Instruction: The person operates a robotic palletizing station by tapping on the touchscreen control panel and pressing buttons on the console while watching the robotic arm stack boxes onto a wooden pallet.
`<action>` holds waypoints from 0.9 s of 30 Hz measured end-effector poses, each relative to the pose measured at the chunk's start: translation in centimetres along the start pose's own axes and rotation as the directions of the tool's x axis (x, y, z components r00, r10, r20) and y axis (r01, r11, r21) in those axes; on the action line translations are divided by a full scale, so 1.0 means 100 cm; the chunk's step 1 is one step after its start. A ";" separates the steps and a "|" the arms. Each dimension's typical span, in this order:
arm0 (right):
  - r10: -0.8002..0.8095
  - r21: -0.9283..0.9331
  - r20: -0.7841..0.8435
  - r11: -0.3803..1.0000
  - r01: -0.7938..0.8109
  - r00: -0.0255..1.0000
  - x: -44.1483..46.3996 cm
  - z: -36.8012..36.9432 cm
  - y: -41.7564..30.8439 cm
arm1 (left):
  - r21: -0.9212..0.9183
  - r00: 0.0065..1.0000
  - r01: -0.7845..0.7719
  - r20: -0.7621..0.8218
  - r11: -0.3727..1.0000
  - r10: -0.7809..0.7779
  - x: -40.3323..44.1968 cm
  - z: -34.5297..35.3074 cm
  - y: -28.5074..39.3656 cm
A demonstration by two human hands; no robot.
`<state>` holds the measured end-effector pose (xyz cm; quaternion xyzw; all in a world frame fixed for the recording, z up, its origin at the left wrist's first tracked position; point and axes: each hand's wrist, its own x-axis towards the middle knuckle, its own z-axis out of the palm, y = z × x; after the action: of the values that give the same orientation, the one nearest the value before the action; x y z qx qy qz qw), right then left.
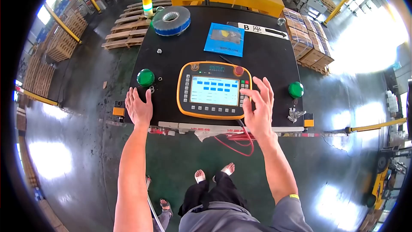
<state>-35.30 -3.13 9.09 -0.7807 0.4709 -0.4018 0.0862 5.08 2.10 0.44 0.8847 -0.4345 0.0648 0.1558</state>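
Note:
A yellow-framed robot teach pendant (214, 110) lies on the black cabinet top (180, 51), its screen (214, 96) lit with rows of blue buttons. Over the pendant's right edge is my right hand (259, 105), holding nothing, fingers apart, with the index finger bent toward the keys beside the screen. Whether that fingertip touches a key I cannot tell. My left hand (139, 106) rests flat with spread fingers at the cabinet's left front edge, just below a green push button (146, 77). Small metal rings (152, 89) lie by its thumb.
A roll of blue tape (171, 20), a blue booklet (224, 39) and a lit signal tower (147, 2) are toward the back. Another green button (296, 90) and keys (295, 114) sit at the right. A red cable (246, 152) hangs in front. Another person's foot (165, 205) shows below.

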 end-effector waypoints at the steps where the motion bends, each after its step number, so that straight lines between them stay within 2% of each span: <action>1: 0.004 -0.015 0.015 1.000 -0.004 1.000 -0.003 0.002 -0.004 | -0.001 1.000 -0.004 -0.004 1.000 0.004 0.000 0.001 -0.001; 6: 0.009 -0.109 0.069 0.994 -0.002 0.998 -0.023 0.003 -0.019 | -0.012 0.999 0.023 0.023 1.000 -0.023 -0.002 0.001 0.000; 9: 0.007 -0.152 0.079 0.988 0.005 0.997 -0.028 0.012 -0.016 | 0.001 0.999 -0.020 -0.029 1.000 0.020 -0.001 0.004 -0.003; 27: -0.002 -0.211 0.065 0.977 0.016 0.998 -0.015 0.016 -0.012 | -0.003 0.999 -0.016 -0.029 1.000 0.016 -0.001 0.004 -0.003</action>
<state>-33.68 -1.63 7.83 -0.8001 0.5043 -0.3246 0.0161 5.25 2.22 0.01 0.8799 -0.4395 0.0780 0.1629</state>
